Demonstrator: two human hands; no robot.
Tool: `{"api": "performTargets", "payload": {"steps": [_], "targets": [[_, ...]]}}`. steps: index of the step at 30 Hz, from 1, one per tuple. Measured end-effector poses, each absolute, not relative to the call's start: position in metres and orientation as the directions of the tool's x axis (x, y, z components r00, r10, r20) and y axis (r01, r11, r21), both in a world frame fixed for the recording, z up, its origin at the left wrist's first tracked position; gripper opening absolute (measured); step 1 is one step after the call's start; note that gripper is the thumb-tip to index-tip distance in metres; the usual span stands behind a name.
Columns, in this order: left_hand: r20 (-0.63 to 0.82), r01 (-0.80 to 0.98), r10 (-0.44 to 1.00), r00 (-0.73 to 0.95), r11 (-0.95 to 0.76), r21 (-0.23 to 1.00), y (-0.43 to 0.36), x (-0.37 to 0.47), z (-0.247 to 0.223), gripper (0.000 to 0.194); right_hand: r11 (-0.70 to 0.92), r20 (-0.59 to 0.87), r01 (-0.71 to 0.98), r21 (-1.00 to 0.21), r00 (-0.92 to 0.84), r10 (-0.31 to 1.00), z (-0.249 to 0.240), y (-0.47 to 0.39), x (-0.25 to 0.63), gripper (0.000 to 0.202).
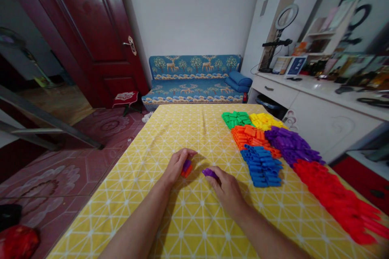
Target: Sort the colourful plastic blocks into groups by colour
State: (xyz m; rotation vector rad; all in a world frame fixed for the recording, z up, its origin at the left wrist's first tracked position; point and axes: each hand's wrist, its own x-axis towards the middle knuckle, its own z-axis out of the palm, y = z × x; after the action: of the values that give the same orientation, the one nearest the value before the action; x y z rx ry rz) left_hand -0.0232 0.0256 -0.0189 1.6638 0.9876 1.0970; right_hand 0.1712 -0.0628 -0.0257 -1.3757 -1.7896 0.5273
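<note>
Over the middle of the table, my left hand (178,164) curls around a small stack of plastic tube pieces. A purple tube (186,165) and an orange tube (187,171) show at its inner side, partly covered by the fingers. To the right and apart from it, my right hand (226,186) pinches a purple tube piece (209,173) between thumb and fingers, its end pointing toward the left hand. The blue tube pile (263,166) is the nearest pile to my right hand.
Along the table's right side lie piles of orange (251,135), green (236,119), yellow (264,121), purple (293,143) and red tubes (331,194). A yellow patterned cloth (136,198) covers the table. Beyond it stand a blue sofa (194,87) and a white dresser (322,109).
</note>
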Motion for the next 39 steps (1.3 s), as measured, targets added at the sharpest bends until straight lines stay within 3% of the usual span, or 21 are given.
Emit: {"api": "performTargets", "payload": {"steps": [2, 4, 7, 9, 12, 15, 20, 23, 26, 29, 32, 35, 39], "targets": [[0.226, 0.126, 0.933, 0.280, -0.270, 0.955, 0.025, -0.023, -0.020, 0.059, 0.250, 0.320, 0.575, -0.779, 0.022, 0.947, -0.024, -0.061, 0.178, 0.021], [0.211, 0.104, 0.940, 0.267, -0.246, 0.964, 0.025, -0.023, -0.020, 0.061, 0.264, 0.392, 0.573, -0.775, 0.109, 0.913, -0.014, -0.055, 0.194, 0.022], [0.192, 0.097, 0.946, 0.260, -0.223, 0.970, 0.025, -0.023, -0.019, 0.064, 0.320, 0.593, 0.654, -0.686, 0.248, 0.766, 0.009, -0.039, 0.247, 0.026], [0.182, 0.103, 0.949, 0.258, -0.214, 0.971, 0.025, -0.022, -0.019, 0.064, 0.242, 0.646, 0.700, -0.672, 0.394, 0.654, 0.024, -0.024, 0.300, 0.033], [0.174, 0.097, 0.950, 0.261, -0.205, 0.974, 0.025, -0.021, -0.018, 0.063, 0.071, 0.610, 0.681, -0.729, 0.598, 0.520, 0.038, -0.005, 0.385, 0.041], [0.170, 0.087, 0.950, 0.264, -0.199, 0.976, 0.025, -0.021, -0.019, 0.061, -0.128, 0.541, 0.660, -0.740, 0.698, 0.469, 0.039, 0.004, 0.449, 0.037], [0.168, 0.094, 0.950, 0.265, -0.199, 0.976, 0.026, -0.021, -0.020, 0.063, -0.278, 0.437, 0.658, -0.699, 0.702, 0.562, 0.027, 0.002, 0.480, 0.014], [0.170, 0.089, 0.949, 0.265, -0.200, 0.976, 0.026, -0.021, -0.020, 0.063, -0.292, 0.445, 0.680, -0.673, 0.687, 0.574, 0.025, -0.001, 0.466, 0.014], [0.158, 0.086, 0.951, 0.267, -0.187, 0.979, 0.026, -0.021, -0.020, 0.064, -0.167, 0.560, 0.752, -0.638, 0.602, 0.569, 0.028, -0.006, 0.425, 0.026], [0.150, 0.051, 0.955, 0.254, -0.169, 0.984, 0.025, -0.020, -0.021, 0.065, 0.140, 0.615, 0.768, -0.625, 0.373, 0.694, 0.026, -0.014, 0.353, 0.030], [0.165, 0.013, 0.961, 0.220, -0.172, 0.985, 0.025, -0.021, -0.020, 0.066, 0.323, 0.475, 0.674, -0.664, 0.046, 0.879, 0.015, -0.023, 0.265, 0.026], [0.173, -0.027, 0.965, 0.195, -0.171, 0.985, 0.024, -0.023, -0.020, 0.066, 0.452, 0.385, 0.661, -0.599, -0.258, 0.886, 0.001, -0.031, 0.187, 0.045], [0.168, -0.072, 0.969, 0.182, -0.157, 0.985, 0.027, -0.025, -0.022, 0.069, 0.503, 0.304, 0.733, -0.457, -0.403, 0.863, -0.008, -0.036, 0.128, 0.061]]}}
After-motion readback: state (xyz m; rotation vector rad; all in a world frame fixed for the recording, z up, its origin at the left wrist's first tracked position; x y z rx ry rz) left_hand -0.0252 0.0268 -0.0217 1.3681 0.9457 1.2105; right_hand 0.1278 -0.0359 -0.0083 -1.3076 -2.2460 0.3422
